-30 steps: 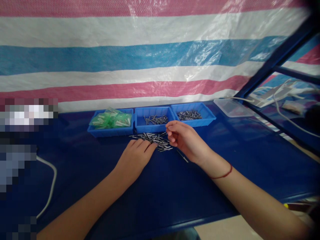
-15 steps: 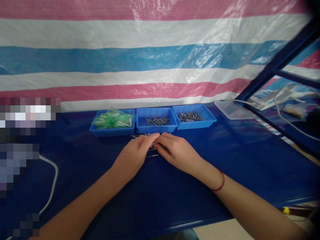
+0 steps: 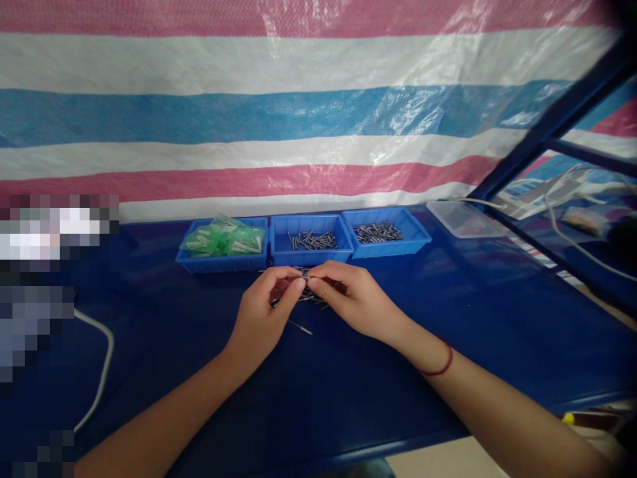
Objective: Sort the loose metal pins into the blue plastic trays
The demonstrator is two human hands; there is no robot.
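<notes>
Dark-blue and glossy, the surface (image 3: 318, 392) spreads out below, and the action is right in the middle: the left hand (image 3: 261, 309) and the right hand (image 3: 365, 302) meet, each pinched narrow, thumb against fingers, on a small grey metal piece (image 3: 305, 276), its exact shape too tiny to make out. Directly beneath, partly hidden by the fingers, lies a loose pile of thin silvery metal pins (image 3: 312, 298), and one slim metal pin (image 3: 301, 328) sits apart, nearer the person! Behind, three in a row: a blue plastic left bin (image 3: 221, 265) with a see-through green bag (image 3: 223, 239) of whitish pieces, a blue plastic middle bin (image 3: 311, 257) with scattered metal pins, a blue plastic right bin (image 3: 393, 249) with a denser heap. Farther right, a flat clear plastic tray (image 3: 465, 222); at the back, a red-white-and-blue striped sheet (image 3: 249, 116).
</notes>
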